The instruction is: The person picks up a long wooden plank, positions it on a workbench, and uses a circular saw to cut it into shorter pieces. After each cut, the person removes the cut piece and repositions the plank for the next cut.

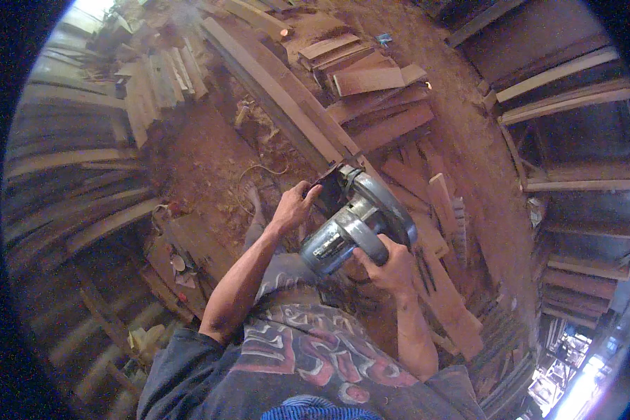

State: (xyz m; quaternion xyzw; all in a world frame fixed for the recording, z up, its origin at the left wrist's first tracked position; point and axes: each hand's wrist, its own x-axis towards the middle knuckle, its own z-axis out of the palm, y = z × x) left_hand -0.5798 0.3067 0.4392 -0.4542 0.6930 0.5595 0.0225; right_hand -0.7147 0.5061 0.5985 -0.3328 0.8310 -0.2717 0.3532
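Power saw (329, 245), centre, at the near end of a long board (276, 87). Right hand (393, 271): fingers wrapped round the rear handle (372, 245). Left hand (297, 204): fingers closed on the edge of the saw's dark plate (330, 197). Planks (369, 79) lie right of the board.

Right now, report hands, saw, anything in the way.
Right hand grips handle of circular saw; left hand at plate edge. Saw's front at long beam. Loose boards beside it.
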